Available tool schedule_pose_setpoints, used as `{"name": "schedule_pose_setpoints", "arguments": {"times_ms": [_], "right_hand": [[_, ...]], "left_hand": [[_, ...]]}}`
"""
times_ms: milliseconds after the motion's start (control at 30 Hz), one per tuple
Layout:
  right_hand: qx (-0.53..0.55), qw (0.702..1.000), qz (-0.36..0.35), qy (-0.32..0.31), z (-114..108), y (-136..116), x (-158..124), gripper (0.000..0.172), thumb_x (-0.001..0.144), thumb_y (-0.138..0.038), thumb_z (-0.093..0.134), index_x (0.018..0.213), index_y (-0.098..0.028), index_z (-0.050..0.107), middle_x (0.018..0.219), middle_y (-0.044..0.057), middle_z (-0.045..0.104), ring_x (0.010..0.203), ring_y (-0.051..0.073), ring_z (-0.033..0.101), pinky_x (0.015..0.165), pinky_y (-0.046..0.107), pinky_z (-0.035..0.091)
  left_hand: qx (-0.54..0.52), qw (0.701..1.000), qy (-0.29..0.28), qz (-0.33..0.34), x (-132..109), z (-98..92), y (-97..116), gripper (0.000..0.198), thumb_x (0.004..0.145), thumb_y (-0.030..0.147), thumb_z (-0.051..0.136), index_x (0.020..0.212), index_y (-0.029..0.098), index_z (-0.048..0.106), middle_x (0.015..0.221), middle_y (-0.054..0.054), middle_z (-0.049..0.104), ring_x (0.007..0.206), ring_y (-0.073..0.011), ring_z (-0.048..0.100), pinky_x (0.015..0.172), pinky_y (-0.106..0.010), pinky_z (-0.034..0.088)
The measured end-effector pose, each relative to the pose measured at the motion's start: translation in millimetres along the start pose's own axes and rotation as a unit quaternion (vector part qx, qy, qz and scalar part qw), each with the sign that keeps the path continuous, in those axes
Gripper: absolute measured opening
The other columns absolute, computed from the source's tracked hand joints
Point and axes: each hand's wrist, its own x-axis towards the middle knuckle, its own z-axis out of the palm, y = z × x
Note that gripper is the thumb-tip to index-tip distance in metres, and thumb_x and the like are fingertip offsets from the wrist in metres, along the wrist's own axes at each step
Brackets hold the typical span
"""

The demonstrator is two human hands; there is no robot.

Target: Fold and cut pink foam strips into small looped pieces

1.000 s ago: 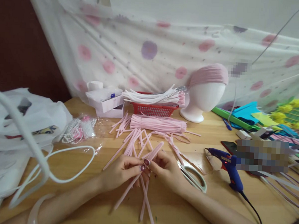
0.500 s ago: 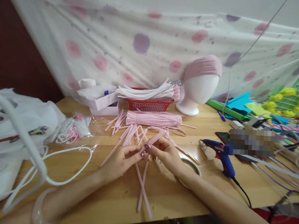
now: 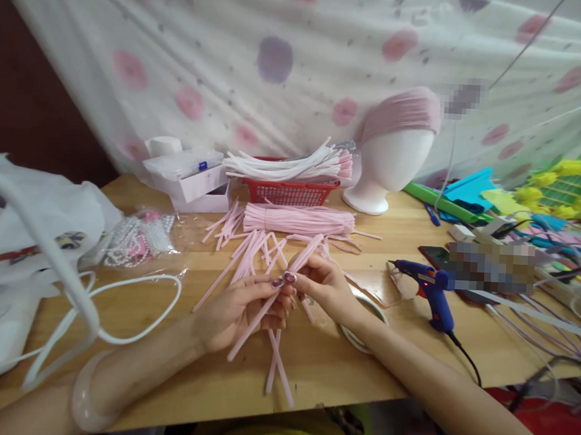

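Observation:
Pink pipe cleaners (image 3: 248, 333) are pinched between my two hands above the wooden table, their fingertips nearly meeting. My left hand (image 3: 240, 306) is closed at the fingertips, and one held stem slants down in front of its fingers. My right hand (image 3: 323, 289) grips folded pink stems that stick up past its index finger. Below the hands, two pink stems (image 3: 285, 376) cross each other toward the table's front edge. Bent loose pink pieces (image 3: 252, 258) lie just beyond my hands, in front of a thick pink bundle (image 3: 297, 220). My fingers hide where the held stems join.
A blue glue gun (image 3: 427, 289) with its red light on lies to the right. Behind stand a red basket (image 3: 292, 193) of white stems and a foam head (image 3: 395, 158). Bagged beads (image 3: 138, 242) and a white cable (image 3: 138, 338) lie left. A ring (image 3: 380, 313) lies beneath my right forearm.
One pink stem now slants down to the left across my left fingers. My left hand has turned, showing more curled fingers under the stem. The view has tilted slightly downward.

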Motion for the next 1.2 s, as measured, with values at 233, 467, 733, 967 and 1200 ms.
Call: {"name": "schedule_pose_setpoints", "arguments": {"times_ms": [233, 467, 733, 967, 1200], "right_hand": [[0.015, 0.999, -0.031, -0.016, 3, 0, -2, 0.019, 0.077, -0.034, 0.075, 0.077, -0.016, 0.069, 0.072, 0.0, 0.06, 0.06, 0.009, 0.052, 0.051, 0.019, 0.043], [0.072, 0.984, 0.049, -0.157, -20, -5, 6, 0.03, 0.082, -0.044, 0.069, 0.082, -0.014, 0.071, 0.077, 0.004, 0.062, 0.062, 0.01, 0.057, 0.052, 0.02, 0.048], [-0.161, 0.962, 0.138, -0.173, -16, -20, 1, 0.052, 0.089, -0.06, 0.048, 0.093, -0.011, 0.066, 0.074, 0.006, 0.065, 0.059, 0.012, 0.057, 0.05, 0.021, 0.045], [-0.404, 0.888, -0.022, -0.216, -5, -33, -8, 0.011, 0.087, -0.011, 0.057, 0.09, -0.013, 0.068, 0.074, 0.002, 0.067, 0.063, 0.01, 0.056, 0.06, 0.02, 0.041], [-0.473, 0.839, -0.172, -0.205, -4, -28, -8, 0.018, 0.096, -0.018, 0.048, 0.099, -0.013, 0.065, 0.085, 0.008, 0.067, 0.074, 0.015, 0.06, 0.066, 0.025, 0.045]], "left_hand": [[-0.129, 0.986, -0.049, -0.097, -1, 7.5, -3, 0.012, 0.077, 0.019, 0.07, 0.078, 0.008, 0.068, 0.066, -0.002, 0.064, 0.059, -0.0098, 0.062, 0.062, -0.023, 0.055], [0.134, 0.991, -0.019, 0.007, -9, 5.1, 11, 0.017, 0.071, 0.027, 0.071, 0.08, 0.013, 0.067, 0.063, 0.002, 0.059, 0.046, -0.0077, 0.051, 0.044, -0.02, 0.044], [0.636, 0.765, 0.036, 0.095, -27, 7.4, 25, 0.022, 0.086, 0.027, 0.05, 0.088, 0.015, 0.068, 0.064, 0.003, 0.052, 0.058, -0.0102, 0.045, 0.054, -0.022, 0.032], [0.476, 0.879, -0.002, -0.003, -21, -0.2, 20, 0.021, 0.088, 0.033, 0.049, 0.091, 0.016, 0.061, 0.063, 0.004, 0.053, 0.046, -0.0065, 0.037, 0.043, -0.019, 0.03], [0.21, 0.972, 0.013, -0.107, -18, -4.8, 23, 0.01, 0.08, 0.023, 0.061, 0.078, 0.013, 0.062, 0.061, 0.003, 0.054, 0.037, -0.0004, 0.022, 0.032, -0.013, 0.015]]}}
